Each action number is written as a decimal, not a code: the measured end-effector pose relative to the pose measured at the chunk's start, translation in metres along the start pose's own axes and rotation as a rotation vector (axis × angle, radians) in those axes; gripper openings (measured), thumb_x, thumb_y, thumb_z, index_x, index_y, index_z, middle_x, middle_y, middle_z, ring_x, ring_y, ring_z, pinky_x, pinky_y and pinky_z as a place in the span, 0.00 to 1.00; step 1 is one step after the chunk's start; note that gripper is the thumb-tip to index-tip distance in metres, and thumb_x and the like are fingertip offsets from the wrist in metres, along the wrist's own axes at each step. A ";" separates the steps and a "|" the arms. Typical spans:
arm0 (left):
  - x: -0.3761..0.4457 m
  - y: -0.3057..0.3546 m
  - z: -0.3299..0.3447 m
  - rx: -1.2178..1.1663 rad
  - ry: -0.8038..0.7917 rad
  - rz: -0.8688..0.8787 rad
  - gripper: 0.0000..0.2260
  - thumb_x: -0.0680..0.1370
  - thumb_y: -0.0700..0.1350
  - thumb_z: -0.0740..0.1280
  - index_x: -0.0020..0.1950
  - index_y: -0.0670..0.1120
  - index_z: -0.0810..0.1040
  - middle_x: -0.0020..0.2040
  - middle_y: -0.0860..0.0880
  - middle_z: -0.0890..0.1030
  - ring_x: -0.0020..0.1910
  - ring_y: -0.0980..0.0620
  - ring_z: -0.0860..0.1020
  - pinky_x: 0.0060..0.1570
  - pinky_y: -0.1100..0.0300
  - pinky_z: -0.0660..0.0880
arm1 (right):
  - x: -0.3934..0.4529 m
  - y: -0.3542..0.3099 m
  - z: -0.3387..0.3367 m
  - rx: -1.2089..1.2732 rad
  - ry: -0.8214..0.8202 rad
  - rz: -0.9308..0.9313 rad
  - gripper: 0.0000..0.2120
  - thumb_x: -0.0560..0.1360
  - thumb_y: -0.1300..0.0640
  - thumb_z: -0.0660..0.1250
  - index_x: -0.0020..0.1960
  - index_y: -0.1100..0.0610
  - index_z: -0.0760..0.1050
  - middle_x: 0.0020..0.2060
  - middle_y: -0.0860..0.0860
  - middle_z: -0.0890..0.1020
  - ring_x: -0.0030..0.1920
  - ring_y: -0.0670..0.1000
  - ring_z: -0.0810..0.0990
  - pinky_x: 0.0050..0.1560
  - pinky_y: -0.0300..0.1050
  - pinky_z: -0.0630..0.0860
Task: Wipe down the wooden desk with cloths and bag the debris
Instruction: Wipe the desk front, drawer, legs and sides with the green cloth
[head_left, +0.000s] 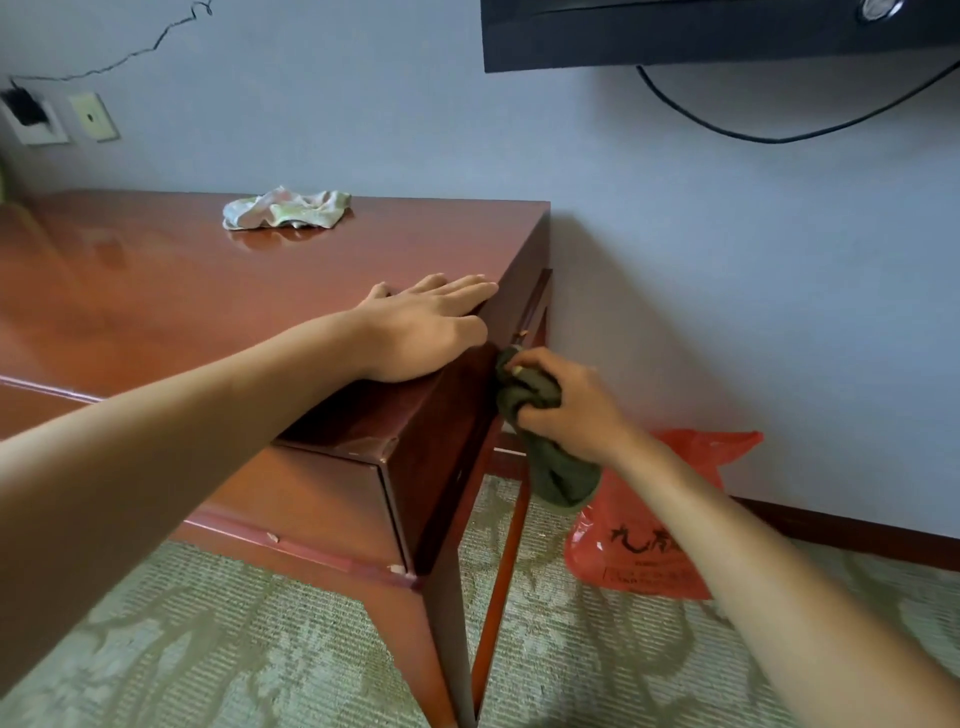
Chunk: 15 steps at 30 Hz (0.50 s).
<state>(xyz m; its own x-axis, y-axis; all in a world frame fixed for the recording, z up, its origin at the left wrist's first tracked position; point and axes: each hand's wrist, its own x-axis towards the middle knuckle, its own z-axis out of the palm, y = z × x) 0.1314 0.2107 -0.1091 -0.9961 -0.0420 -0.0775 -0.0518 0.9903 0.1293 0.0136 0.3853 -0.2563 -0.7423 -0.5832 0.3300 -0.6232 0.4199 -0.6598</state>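
Surface: glossy reddish-brown desk (171, 291), top reflective, chipped finish at the near right corner and along the lower front rail. Desk stands against a pale blue-grey wall (727, 234). Floor: green patterned carpet (208, 649). Dark baseboard runs along the wall at right.

On the wall: two outlet plates at upper left, one with a black plug and thin wire leading up. Bottom edge of a black TV (701, 31) at top right, black cable (779, 137) looping beneath it.

Pale cloth (285, 209), crumpled, lies on the desk top near the back edge, well apart from both hands.

Left hand (426, 327): palm down, flat on the desk top at the right edge, fingers extended and close together, tips reaching the edge. Holds nothing.

Right hand (566, 400): fingers curled tight around a bunched green cloth (540, 415), pressed against the desk's right side panel just below the left hand. Loose tail of the cloth hangs below the fist.

Red bag (649, 540) with dark print stands on the carpet beside the desk legs, near the wall, partly behind the right wrist and hanging cloth.
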 end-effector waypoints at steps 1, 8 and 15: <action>0.001 -0.001 0.001 0.002 0.004 0.002 0.37 0.74 0.61 0.46 0.84 0.60 0.48 0.84 0.61 0.47 0.83 0.58 0.45 0.78 0.42 0.44 | 0.014 0.009 -0.004 -0.033 -0.025 0.010 0.23 0.67 0.46 0.71 0.60 0.34 0.72 0.50 0.46 0.84 0.47 0.48 0.83 0.50 0.52 0.81; 0.002 -0.003 0.000 0.017 0.005 0.005 0.36 0.74 0.61 0.46 0.84 0.64 0.47 0.84 0.63 0.46 0.83 0.58 0.43 0.79 0.43 0.43 | 0.106 0.060 -0.014 -0.170 0.013 0.213 0.24 0.75 0.56 0.72 0.71 0.51 0.73 0.60 0.58 0.82 0.57 0.62 0.80 0.49 0.45 0.69; 0.003 -0.005 0.001 0.016 0.000 0.010 0.36 0.73 0.62 0.46 0.84 0.64 0.47 0.84 0.63 0.46 0.83 0.57 0.43 0.79 0.42 0.43 | 0.040 0.032 0.000 -0.159 0.138 0.099 0.27 0.73 0.47 0.70 0.72 0.40 0.73 0.58 0.49 0.85 0.56 0.57 0.83 0.51 0.48 0.76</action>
<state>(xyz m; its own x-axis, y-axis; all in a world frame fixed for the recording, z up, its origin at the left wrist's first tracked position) 0.1284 0.2055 -0.1106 -0.9966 -0.0316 -0.0763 -0.0403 0.9926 0.1146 -0.0358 0.3752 -0.2644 -0.8214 -0.4379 0.3654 -0.5687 0.5811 -0.5821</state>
